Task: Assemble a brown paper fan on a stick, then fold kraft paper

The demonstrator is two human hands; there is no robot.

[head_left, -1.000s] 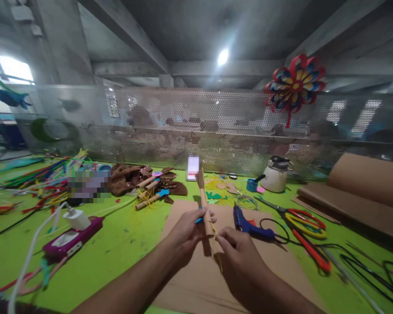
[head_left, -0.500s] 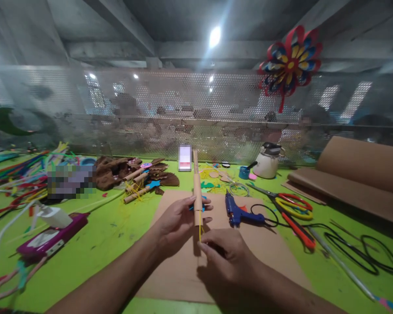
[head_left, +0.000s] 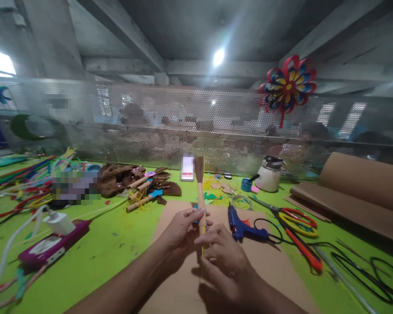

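Observation:
My left hand (head_left: 181, 229) is closed around a rolled brown paper tube (head_left: 201, 198) held upright above the work sheet. A darker brown, pleated-looking piece (head_left: 199, 169) flares from the tube's far end. Something blue (head_left: 195, 209) shows beside the left fingers; its shape is mostly hidden. Along the tube runs a thin yellow strand (head_left: 203, 248), its lower end at the curled fingers of my right hand (head_left: 224, 255). Those fingers lie close to the tube's near end. Beneath both hands is a flat sheet of brown cardboard (head_left: 170, 279).
A blue glue gun (head_left: 240, 222) lies right of my hands, with scissors (head_left: 291, 218) and a red-handled tool (head_left: 306, 253) beyond. Brown paper rolls (head_left: 139, 203) and a purple power strip (head_left: 52, 246) are at left. A lit phone (head_left: 187, 168) and white jug (head_left: 268, 174) stand behind.
The tube has turned, so the flared dark brown end now shows its broad side. My right hand has moved up closer to the tube's near end, its fingers more spread.

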